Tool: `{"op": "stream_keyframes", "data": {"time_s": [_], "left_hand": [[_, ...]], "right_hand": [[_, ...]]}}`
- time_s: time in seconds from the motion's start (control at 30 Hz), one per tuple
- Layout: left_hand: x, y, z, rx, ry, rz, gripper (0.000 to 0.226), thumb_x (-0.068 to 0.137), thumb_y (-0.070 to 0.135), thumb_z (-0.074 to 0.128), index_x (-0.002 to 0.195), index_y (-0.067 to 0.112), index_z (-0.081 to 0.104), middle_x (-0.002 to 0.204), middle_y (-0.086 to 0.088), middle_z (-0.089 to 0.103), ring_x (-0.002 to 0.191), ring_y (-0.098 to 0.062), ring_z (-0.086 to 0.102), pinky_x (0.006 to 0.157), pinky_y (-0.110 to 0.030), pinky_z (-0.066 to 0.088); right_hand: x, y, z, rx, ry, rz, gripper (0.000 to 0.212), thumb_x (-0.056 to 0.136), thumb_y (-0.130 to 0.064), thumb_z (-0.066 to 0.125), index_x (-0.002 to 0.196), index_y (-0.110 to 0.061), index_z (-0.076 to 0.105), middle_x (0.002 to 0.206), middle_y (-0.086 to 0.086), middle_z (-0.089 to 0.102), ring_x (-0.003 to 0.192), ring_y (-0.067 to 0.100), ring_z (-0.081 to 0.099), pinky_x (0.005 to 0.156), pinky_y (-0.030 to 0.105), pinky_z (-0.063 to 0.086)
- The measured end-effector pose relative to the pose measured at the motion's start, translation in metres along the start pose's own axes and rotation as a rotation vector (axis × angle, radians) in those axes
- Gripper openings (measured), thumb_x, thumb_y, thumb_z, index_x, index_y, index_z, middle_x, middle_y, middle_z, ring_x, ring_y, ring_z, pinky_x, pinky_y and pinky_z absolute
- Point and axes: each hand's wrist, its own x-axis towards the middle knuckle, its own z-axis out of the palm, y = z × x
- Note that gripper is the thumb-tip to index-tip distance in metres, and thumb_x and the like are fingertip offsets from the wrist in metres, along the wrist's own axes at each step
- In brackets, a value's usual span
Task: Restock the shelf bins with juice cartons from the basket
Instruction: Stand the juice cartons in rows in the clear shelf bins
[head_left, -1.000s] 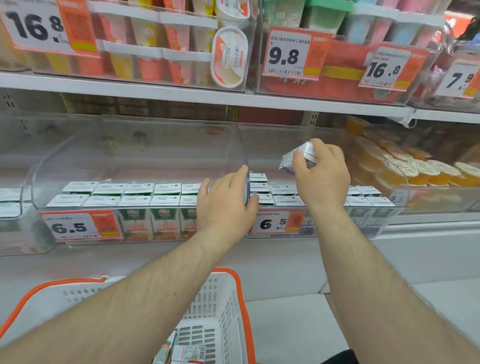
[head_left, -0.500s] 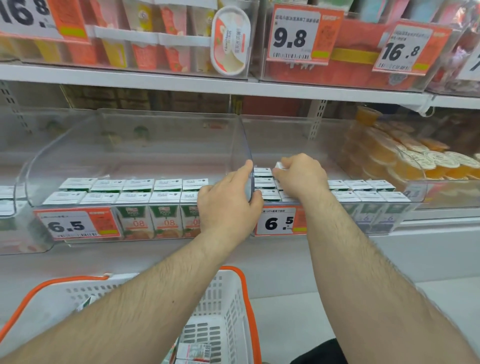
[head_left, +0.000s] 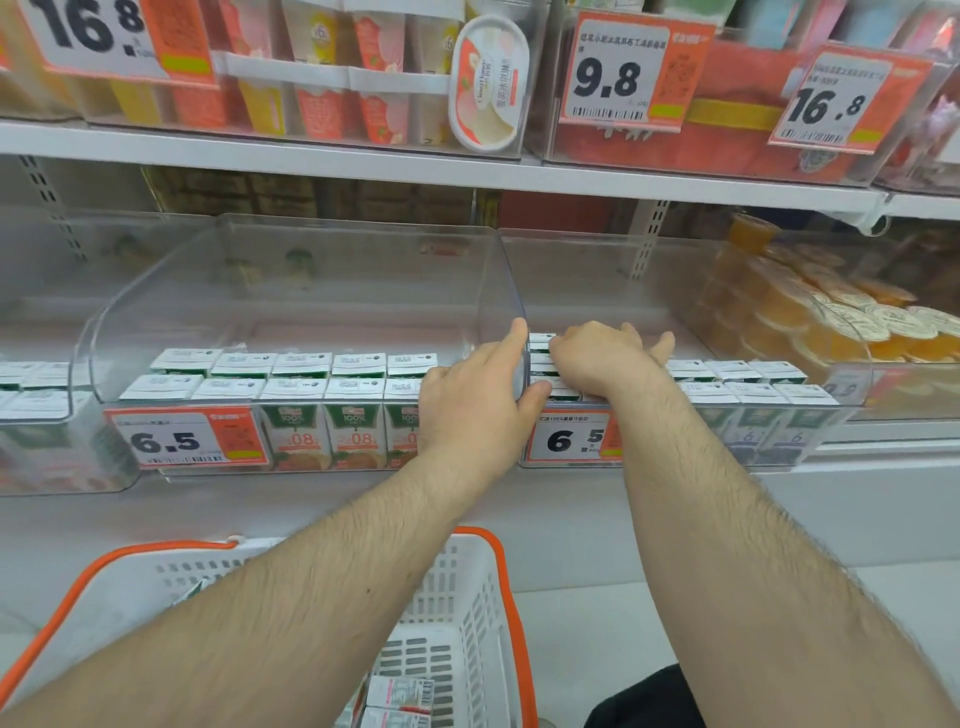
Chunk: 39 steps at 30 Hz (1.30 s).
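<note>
Two clear shelf bins hold rows of juice cartons (head_left: 296, 389) with white tops and green fronts. My left hand (head_left: 478, 400) grips the front corner of the left bin's side wall (head_left: 498, 291), thumb on the right bin's side. My right hand (head_left: 597, 358) is down inside the right bin (head_left: 852, 405), pressing on the carton tops at its left end, thumb spread to the right. Its fingertips are hidden, and no carton shows in its grasp. Below, the white basket with an orange rim (head_left: 498, 597) holds more cartons (head_left: 400, 696).
Price tags reading 6.5 (head_left: 182, 441) hang on both bin fronts. A bin of orange jelly cups (head_left: 831, 322) stands to the right. The shelf above (head_left: 467, 171) carries ice cream tubs and boxed goods close over the bins. White floor lies at lower right.
My right hand has come down from above the right bin, where it held a carton, onto the row at the bin's left end. My left hand has stayed on the bin wall.
</note>
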Motion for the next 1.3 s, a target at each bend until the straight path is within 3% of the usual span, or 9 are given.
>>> {"op": "stream_keyframes", "data": {"time_s": [0.1,0.27,0.33,0.4,0.53,0.67,0.87,1.03,1.3], "left_hand": [[-0.003,-0.004,-0.006,-0.074,-0.055,0.035,0.065,0.098,0.043,0.048,0.155,0.028,0.02,0.145,0.005,0.049,0.131,-0.019,0.045,0.11,-0.037,0.03],[-0.022,-0.016,-0.016,-0.277,-0.035,0.061,0.06,0.096,0.03,0.055,0.152,0.024,0.032,0.149,0.007,0.045,0.138,-0.012,0.037,0.109,-0.02,0.024],[-0.03,-0.019,-0.022,-0.282,0.001,0.081,0.056,0.095,0.026,0.057,0.148,0.021,0.04,0.143,0.006,0.05,0.133,-0.011,0.041,0.105,-0.017,0.025],[-0.036,-0.023,-0.027,-0.271,0.058,0.107,0.05,0.091,0.022,0.06,0.14,0.018,0.049,0.132,0.003,0.056,0.124,-0.014,0.048,0.107,-0.026,0.034],[-0.052,-0.036,-0.033,-0.241,0.163,0.166,0.041,0.08,0.025,0.059,0.12,0.017,0.06,0.109,0.004,0.063,0.101,-0.018,0.057,0.091,-0.044,0.047],[-0.083,-0.068,-0.035,-0.2,0.138,0.143,0.041,0.074,0.032,0.045,0.11,0.022,0.062,0.099,0.011,0.063,0.094,-0.018,0.059,0.081,-0.037,0.043],[-0.131,-0.134,-0.018,-0.081,-0.127,-0.02,0.04,0.078,0.018,0.059,0.118,0.025,0.059,0.111,0.007,0.062,0.104,-0.017,0.054,0.083,-0.031,0.032],[-0.162,-0.184,0.016,-0.07,-0.288,-0.162,0.036,0.084,0.016,0.063,0.12,0.018,0.062,0.112,0.004,0.065,0.108,-0.018,0.057,0.092,-0.031,0.043],[-0.198,-0.256,0.066,-0.009,-0.673,-0.35,0.035,0.091,0.022,0.06,0.125,0.018,0.058,0.123,0.002,0.06,0.108,-0.016,0.058,0.09,-0.028,0.047]], "right_hand": [[-0.007,-0.001,0.004,-0.006,0.014,-0.017,0.054,0.101,-0.037,0.018,0.15,-0.025,0.037,0.162,-0.004,0.024,0.152,0.028,0.0,0.114,0.067,-0.008],[-0.027,0.008,0.007,0.069,0.419,-0.049,0.047,0.102,-0.035,0.027,0.12,-0.019,0.067,0.142,-0.004,0.054,0.147,0.025,0.023,0.115,0.059,0.001],[-0.038,0.008,0.009,0.189,0.72,-0.131,0.036,0.098,-0.028,0.037,0.089,-0.018,0.07,0.104,-0.001,0.068,0.123,0.028,0.048,0.107,0.048,0.02],[-0.051,0.003,0.016,0.287,1.012,-0.297,0.029,0.088,-0.023,0.043,0.066,-0.017,0.062,0.071,-0.005,0.058,0.089,0.03,0.056,0.085,0.038,0.027],[-0.082,-0.02,0.039,0.374,1.273,-0.777,0.022,0.078,-0.016,0.055,0.057,-0.013,0.055,0.058,0.003,0.053,0.063,0.028,0.051,0.067,0.039,0.032],[-0.115,-0.045,0.077,0.407,1.099,-1.217,0.018,0.077,-0.01,0.057,0.06,-0.007,0.058,0.063,0.008,0.056,0.06,0.028,0.048,0.06,0.039,0.036],[-0.133,-0.069,0.154,0.269,0.697,-1.307,0.019,0.078,-0.017,0.054,0.061,-0.011,0.059,0.064,0.006,0.057,0.06,0.027,0.049,0.062,0.034,0.034],[-0.134,-0.082,0.208,0.176,0.261,-1.221,0.025,0.078,-0.021,0.048,0.056,-0.013,0.057,0.055,0.002,0.057,0.051,0.024,0.051,0.057,0.032,0.047],[-0.105,-0.069,0.321,-0.005,-0.415,-0.627,0.02,0.095,-0.022,0.045,0.08,-0.015,0.057,0.087,0.006,0.065,0.081,0.025,0.058,0.068,0.031,0.046]]}}
